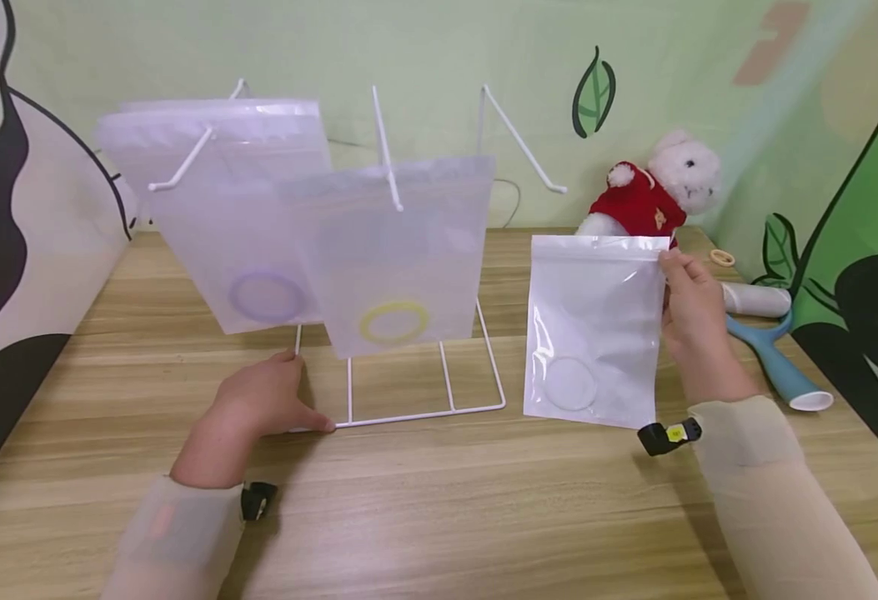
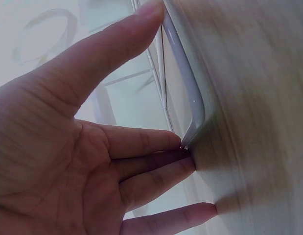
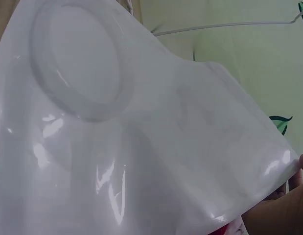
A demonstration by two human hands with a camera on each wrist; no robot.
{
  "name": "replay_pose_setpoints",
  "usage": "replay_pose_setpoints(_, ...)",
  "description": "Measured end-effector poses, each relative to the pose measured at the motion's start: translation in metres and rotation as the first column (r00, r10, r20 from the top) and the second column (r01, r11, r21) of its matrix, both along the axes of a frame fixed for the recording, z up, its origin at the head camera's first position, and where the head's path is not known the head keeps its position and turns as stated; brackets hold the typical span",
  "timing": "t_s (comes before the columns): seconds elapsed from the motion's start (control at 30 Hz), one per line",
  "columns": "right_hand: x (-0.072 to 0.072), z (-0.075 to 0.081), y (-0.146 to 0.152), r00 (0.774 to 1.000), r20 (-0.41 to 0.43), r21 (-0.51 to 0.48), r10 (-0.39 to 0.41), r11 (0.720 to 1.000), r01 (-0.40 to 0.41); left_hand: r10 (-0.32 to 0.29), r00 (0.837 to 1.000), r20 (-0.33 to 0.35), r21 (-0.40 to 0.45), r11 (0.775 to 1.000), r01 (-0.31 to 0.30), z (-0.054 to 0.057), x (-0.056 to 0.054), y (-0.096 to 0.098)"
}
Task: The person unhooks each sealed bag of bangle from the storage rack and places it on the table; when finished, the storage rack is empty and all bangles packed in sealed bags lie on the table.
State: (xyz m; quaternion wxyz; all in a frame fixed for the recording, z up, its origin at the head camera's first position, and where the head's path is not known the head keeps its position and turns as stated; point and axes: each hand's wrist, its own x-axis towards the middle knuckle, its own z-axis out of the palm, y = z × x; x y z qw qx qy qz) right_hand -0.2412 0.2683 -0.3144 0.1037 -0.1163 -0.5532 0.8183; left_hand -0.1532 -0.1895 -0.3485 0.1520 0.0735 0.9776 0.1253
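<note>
My right hand (image 1: 694,312) pinches the upper right edge of a white zip-lock bag (image 1: 596,333), which hangs upright to the right of a white wire display rack (image 1: 419,417). A pale ring (image 1: 570,383) shows at the bag's lower left; in the right wrist view the glossy bag (image 3: 156,147) covers most of the frame. At the rack's near left base corner, my left hand (image 1: 258,396) rests with fingers fairly straight. Its thumb (image 2: 112,49) touches the base wire (image 2: 183,73) and the fingertips reach the corner and the wooden table.
Several frosted bags (image 1: 213,217) hang on the left hook, a purple ring showing. One bag with a yellow ring (image 1: 393,322) hangs on the middle hook; the right hook (image 1: 524,142) is bare. Behind sits a plush toy (image 1: 644,196); a blue-handled lint roller (image 1: 776,358) lies far right.
</note>
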Motion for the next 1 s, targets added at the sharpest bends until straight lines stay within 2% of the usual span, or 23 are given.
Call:
replay_pose_setpoints(0.33, -0.002, -0.007, 0.002, 0.995, 0.098, 0.097, 0.015, 0.995, -0.025, 0.001, 1.0, -0.009, 0.007, 1.0, -0.001, 0.0, 0.001, 0.001)
replay_pose_setpoints(0.73, -0.006, -0.019, 0.004, 0.997, 0.08, 0.131, 0.014, 0.991, -0.024, 0.003, 1.0, -0.005, 0.006, 1.0, -0.003, 0.0, 0.0, 0.001)
replay_pose_setpoints(1.0, -0.005, -0.023, 0.008, 0.989, 0.134, 0.188, 0.069, 0.978, -0.094, 0.007, 1.0, -0.001, 0.001, 1.0, -0.007, -0.001, -0.001, 0.001)
